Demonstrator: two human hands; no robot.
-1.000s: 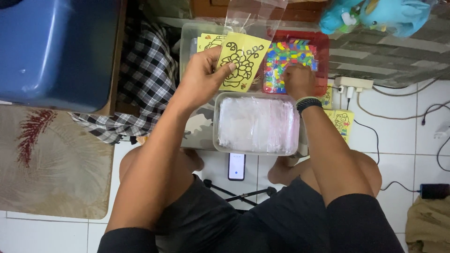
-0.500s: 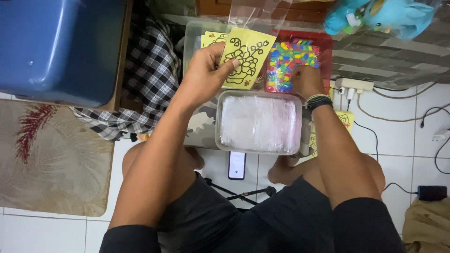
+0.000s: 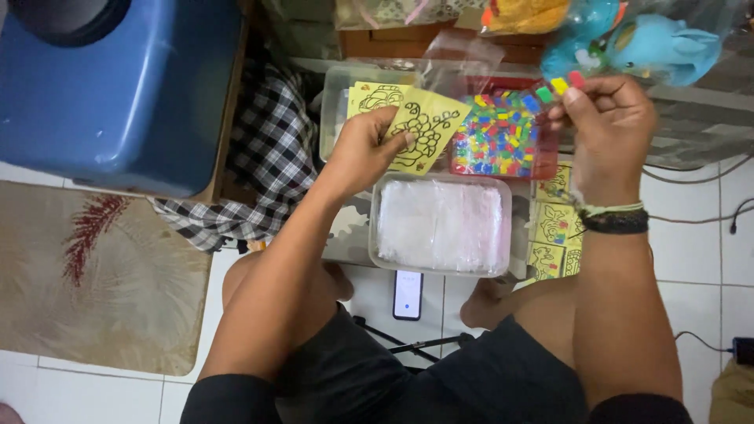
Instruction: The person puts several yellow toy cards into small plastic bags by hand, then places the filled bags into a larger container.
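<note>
My left hand (image 3: 365,149) has its grip closed on the lower left corner of a yellow card (image 3: 424,129) printed with a black line drawing, thumb on the face and fingers behind, so the card stands tilted just above centre of the frame. I judge it light and thin, stiff enough to hold its shape from one corner but ready to crease if I squeeze hard, so an edge or corner pinch well clear of the drawing suits it best. A second yellow card (image 3: 369,96) shows behind it, over a clear tub at the top centre. Just right of the card sits the red tray (image 3: 548,149) full of small coloured pieces (image 3: 503,137), and below centre lies a clear container (image 3: 440,226) packed with what look like thin plastic bags, soft and slippery I would guess. A phone (image 3: 408,294) lies on the floor beneath it, between my knees. In the upper right, my right hand (image 3: 609,129) has its grip pinched together on a few little coloured pieces (image 3: 559,85), green, yellow and red at the fingertips; they seem tiny, weightless and easy to drop, so a fingertip pinch is all they take. Below that wrist, more yellow cards (image 3: 554,228) lie flat beside the container.
</note>
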